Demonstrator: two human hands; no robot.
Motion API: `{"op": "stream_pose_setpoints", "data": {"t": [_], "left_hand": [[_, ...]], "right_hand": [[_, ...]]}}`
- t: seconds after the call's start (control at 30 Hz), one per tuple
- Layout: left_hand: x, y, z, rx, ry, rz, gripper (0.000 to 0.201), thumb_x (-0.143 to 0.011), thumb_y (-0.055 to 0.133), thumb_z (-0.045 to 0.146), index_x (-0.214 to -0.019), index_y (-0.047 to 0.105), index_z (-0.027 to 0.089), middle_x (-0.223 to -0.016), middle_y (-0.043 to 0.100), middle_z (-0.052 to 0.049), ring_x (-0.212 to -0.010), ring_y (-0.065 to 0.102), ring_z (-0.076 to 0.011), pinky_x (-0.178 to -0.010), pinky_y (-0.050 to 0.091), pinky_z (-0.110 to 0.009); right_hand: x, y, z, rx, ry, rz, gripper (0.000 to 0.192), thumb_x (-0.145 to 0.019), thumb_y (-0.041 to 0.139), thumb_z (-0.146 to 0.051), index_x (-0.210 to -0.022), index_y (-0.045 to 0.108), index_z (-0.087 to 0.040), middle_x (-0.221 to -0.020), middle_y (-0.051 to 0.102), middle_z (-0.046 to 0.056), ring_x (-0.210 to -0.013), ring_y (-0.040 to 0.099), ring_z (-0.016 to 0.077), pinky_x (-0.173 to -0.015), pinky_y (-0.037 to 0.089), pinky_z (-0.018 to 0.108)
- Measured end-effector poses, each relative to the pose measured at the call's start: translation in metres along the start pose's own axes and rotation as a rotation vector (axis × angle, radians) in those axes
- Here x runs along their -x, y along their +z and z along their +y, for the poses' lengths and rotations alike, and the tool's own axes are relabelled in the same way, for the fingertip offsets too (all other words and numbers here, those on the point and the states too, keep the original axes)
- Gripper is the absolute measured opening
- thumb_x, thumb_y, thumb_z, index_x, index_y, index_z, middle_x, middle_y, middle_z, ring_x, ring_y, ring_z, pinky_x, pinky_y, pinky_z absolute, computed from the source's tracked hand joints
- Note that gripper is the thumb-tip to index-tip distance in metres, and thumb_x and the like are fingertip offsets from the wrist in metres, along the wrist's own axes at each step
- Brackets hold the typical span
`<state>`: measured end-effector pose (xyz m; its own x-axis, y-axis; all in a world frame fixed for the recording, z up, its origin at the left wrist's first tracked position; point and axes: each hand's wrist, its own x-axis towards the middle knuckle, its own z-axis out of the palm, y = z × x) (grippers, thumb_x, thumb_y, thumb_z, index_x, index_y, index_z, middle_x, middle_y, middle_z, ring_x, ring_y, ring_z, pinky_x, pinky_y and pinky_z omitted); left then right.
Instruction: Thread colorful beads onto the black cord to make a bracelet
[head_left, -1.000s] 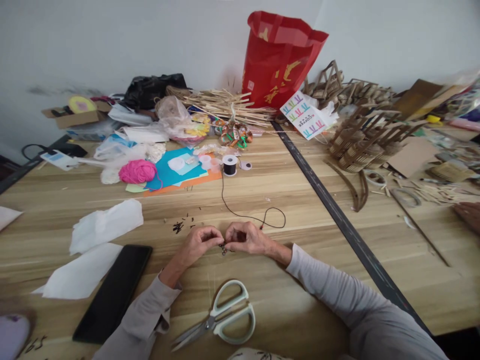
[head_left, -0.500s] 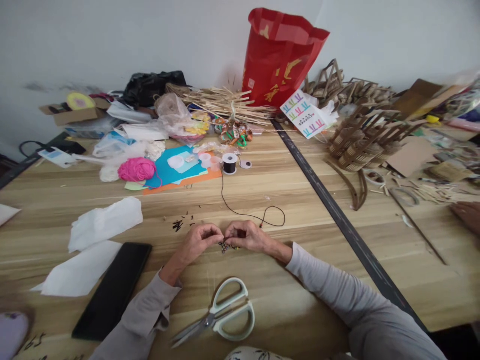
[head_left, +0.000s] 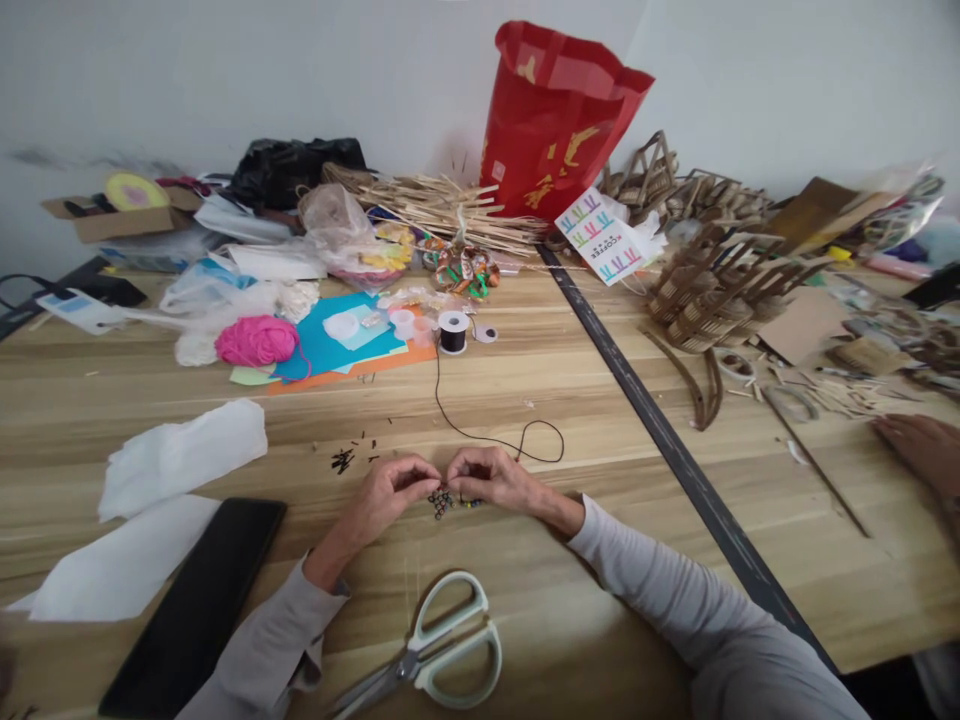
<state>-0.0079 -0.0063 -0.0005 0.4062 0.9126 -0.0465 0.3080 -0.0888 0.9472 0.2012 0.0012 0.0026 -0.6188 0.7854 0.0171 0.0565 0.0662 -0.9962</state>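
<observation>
So the fiddly bit here is the little cluster of dark beads (head_left: 441, 506), sitting right under the fingertips, on the near-edge side of the tabletop (head_left: 600, 560). Left hand (head_left: 394, 490) and right hand (head_left: 491, 475) meet there, thumbs drawn in towards forefingers as if pinching. There's a tiny reddish speck at the tips, but I honestly can't tell if either pinch is closed on it.

My main worry: pieces that small could slip from a pinch and roll, and I see no dish or rim around them. They could end up in the loose black bits (head_left: 343, 460) over towards the left edge, and dark on dark would be a pain to sort.

Next, the black cord (head_left: 472, 435). It runs from the spool (head_left: 453, 333), nearer the far edge, and curls into a loose loop just past the right hand. If a wrist snags that loop, I reckon it could cinch into a knot or tug the spool over.

Also, the scissors (head_left: 454, 640) lie between the sleeves, closer to the near edge, handles spread. A dropped forearm could bump them.
</observation>
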Motion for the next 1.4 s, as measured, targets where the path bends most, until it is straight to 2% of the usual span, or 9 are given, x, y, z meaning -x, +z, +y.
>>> {"op": "stream_pose_setpoints", "data": {"t": [0.1,0.3,0.47,0.6,0.77,0.97,1.1,1.27,1.4], "left_hand": [[0.001,0.001,0.002,-0.035,0.030,-0.005,0.018,-0.080,0.062,0.027,-0.090,0.072,0.015,-0.088,0.073,-0.007,-0.081,0.065,-0.0195,-0.073,0.049,-0.027],[0.002,0.005,0.003,-0.066,0.103,-0.022,0.022,-0.084,0.056,0.024,-0.096,0.074,0.018,-0.099,0.073,-0.008,-0.093,0.065,-0.0219,-0.084,0.048,-0.031],[0.001,0.006,0.002,-0.083,0.104,-0.046,0.024,-0.086,0.054,0.025,-0.095,0.074,0.017,-0.097,0.074,-0.008,-0.091,0.066,-0.0214,-0.083,0.048,-0.030],[-0.001,0.006,0.000,-0.052,0.095,-0.040,0.023,-0.085,0.055,0.025,-0.094,0.074,0.015,-0.095,0.075,-0.008,-0.087,0.067,-0.0206,-0.080,0.050,-0.029],[-0.003,0.006,-0.006,0.009,0.111,-0.056,0.024,-0.085,0.054,0.025,-0.093,0.074,0.014,-0.094,0.075,-0.009,-0.086,0.068,-0.0203,-0.077,0.051,-0.029],[-0.002,0.006,-0.006,-0.029,0.107,-0.045,0.024,-0.085,0.053,0.024,-0.092,0.074,0.013,-0.091,0.075,-0.009,-0.082,0.068,-0.0194,-0.073,0.051,-0.027],[-0.001,0.006,-0.003,-0.075,0.119,-0.008,0.023,-0.085,0.053,0.020,-0.092,0.074,0.014,-0.089,0.075,-0.008,-0.079,0.068,-0.0189,-0.071,0.050,-0.027],[-0.003,0.007,0.001,-0.187,0.174,0.037,0.022,-0.083,0.053,0.012,-0.090,0.074,0.015,-0.089,0.073,-0.008,-0.083,0.066,-0.0189,-0.076,0.049,-0.028],[-0.004,0.005,0.005,-0.302,0.136,0.046,0.018,-0.079,0.058,0.008,-0.086,0.073,0.013,-0.082,0.070,-0.008,-0.077,0.065,-0.0182,-0.071,0.049,-0.027]], "right_hand": [[0.000,-0.006,-0.001,-0.054,0.040,-0.010,0.030,-0.082,0.064,-0.041,-0.081,0.061,-0.011,-0.069,0.055,0.000,-0.057,0.044,0.0065,-0.054,0.033,0.019],[0.001,-0.019,-0.006,-0.120,0.106,-0.033,0.031,-0.079,0.067,-0.042,-0.079,0.060,-0.012,-0.068,0.056,-0.001,-0.059,0.046,0.0073,-0.058,0.036,0.020],[0.000,-0.030,-0.015,-0.052,0.120,-0.072,0.030,-0.080,0.067,-0.041,-0.080,0.061,-0.012,-0.065,0.052,-0.002,-0.057,0.042,0.0070,-0.054,0.034,0.019],[0.001,-0.043,-0.020,0.063,0.086,-0.118,0.026,-0.080,0.067,-0.037,-0.080,0.062,-0.012,-0.076,0.056,0.002,-0.070,0.050,0.0104,-0.063,0.038,0.021],[0.002,-0.055,-0.019,0.101,0.075,-0.072,0.025,-0.080,0.066,-0.037,-0.080,0.062,-0.013,-0.073,0.056,0.001,-0.065,0.047,0.0098,-0.059,0.037,0.021],[0.002,-0.043,-0.017,0.105,0.104,-0.108,0.023,-0.079,0.068,-0.033,-0.080,0.064,-0.011,-0.070,0.057,0.000,-0.062,0.048,0.0083,-0.060,0.038,0.020],[0.003,-0.029,-0.012,0.117,0.119,-0.054,0.022,-0.078,0.068,-0.033,-0.084,0.065,-0.011,-0.069,0.058,-0.001,-0.060,0.049,0.0083,-0.057,0.038,0.020],[0.004,-0.018,0.000,0.236,0.017,0.034,0.017,-0.082,0.065,-0.028,-0.083,0.066,-0.012,-0.076,0.062,0.003,-0.068,0.054,0.0112,-0.062,0.042,0.021],[0.004,-0.014,0.005,0.297,-0.041,0.088,0.013,-0.083,0.063,-0.024,-0.081,0.067,-0.012,-0.078,0.065,0.004,-0.068,0.055,0.0117,-0.062,0.042,0.022]]}}
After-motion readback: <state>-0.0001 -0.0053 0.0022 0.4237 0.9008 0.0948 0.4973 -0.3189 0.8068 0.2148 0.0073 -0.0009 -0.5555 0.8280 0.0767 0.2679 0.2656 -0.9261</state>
